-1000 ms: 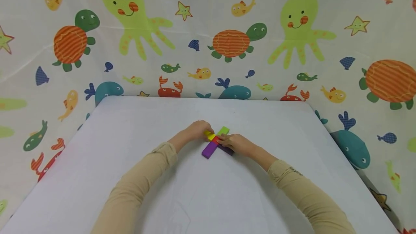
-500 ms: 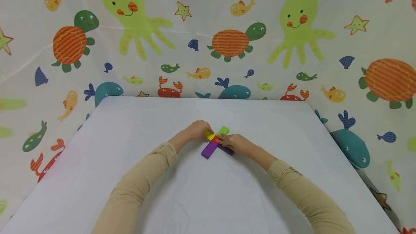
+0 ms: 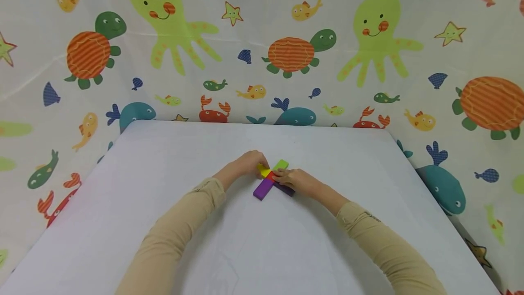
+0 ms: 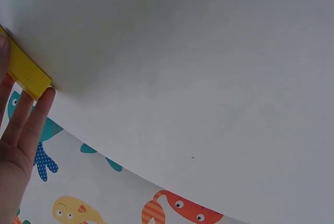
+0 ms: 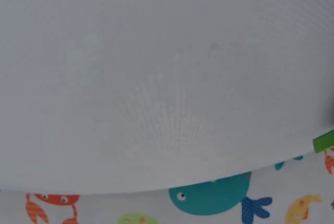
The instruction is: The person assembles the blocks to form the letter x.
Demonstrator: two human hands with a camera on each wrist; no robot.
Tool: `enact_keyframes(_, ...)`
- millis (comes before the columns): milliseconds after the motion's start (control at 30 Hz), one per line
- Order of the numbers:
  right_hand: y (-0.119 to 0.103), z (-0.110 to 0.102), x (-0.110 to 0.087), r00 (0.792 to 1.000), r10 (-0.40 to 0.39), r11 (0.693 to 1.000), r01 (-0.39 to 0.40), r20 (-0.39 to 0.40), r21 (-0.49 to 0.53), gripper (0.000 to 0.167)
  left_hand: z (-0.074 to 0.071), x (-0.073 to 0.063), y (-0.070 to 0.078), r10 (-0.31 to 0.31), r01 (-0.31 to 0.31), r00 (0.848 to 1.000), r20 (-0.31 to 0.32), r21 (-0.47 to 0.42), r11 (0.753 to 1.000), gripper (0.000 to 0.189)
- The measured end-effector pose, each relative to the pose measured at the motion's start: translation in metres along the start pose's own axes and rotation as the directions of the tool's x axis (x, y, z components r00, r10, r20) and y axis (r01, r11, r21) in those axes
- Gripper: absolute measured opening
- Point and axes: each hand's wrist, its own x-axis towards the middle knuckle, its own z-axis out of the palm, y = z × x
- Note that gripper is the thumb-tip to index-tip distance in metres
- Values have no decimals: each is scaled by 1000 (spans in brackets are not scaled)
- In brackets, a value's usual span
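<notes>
In the head view, several coloured blocks meet in a cross on the white table. A red block [image 3: 270,176] sits at the middle, with a purple block [image 3: 263,189] toward the near left and a lime green block [image 3: 281,164] toward the far right. My left hand [image 3: 250,163] pinches the yellow block [image 3: 264,171] at the far left arm; the left wrist view shows the thumb over this yellow block [image 4: 31,72] and fingers along its side and end. My right hand [image 3: 298,180] lays its fingertips on the red block, above a dark purple block [image 3: 285,189] that it partly covers.
The white table [image 3: 229,249] extends around the blocks and ends at a curtain [image 3: 262,58] printed with sea animals. In the right wrist view the hand is out of sight; only the tip of the green block [image 5: 324,141] shows at the right edge.
</notes>
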Motion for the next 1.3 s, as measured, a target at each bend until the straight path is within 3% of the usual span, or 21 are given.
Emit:
enact_keyframes(100,0,-2,1,1000,-4,999,4,15,-33,34,-1,1,1,7,-7,1000,1,20,1000,28)
enact_keyframes(300,-2,-6,2,999,-5,997,8,47,-79,34,-2,2,2,-40,40,999,34,4,999,29)
enact_keyframes(633,1,-10,7,999,16,1000,-16,33,0,34,-5,4,-1,-13,12,1000,26,9,1000,29)
enact_keyframes(967,3,-7,9,998,-56,997,55,-23,-46,32,-7,7,0,-74,76,994,86,-22,997,30)
enact_keyframes(1300,5,-8,10,990,-134,976,126,-33,-176,31,-7,9,1,-57,55,994,96,22,998,34)
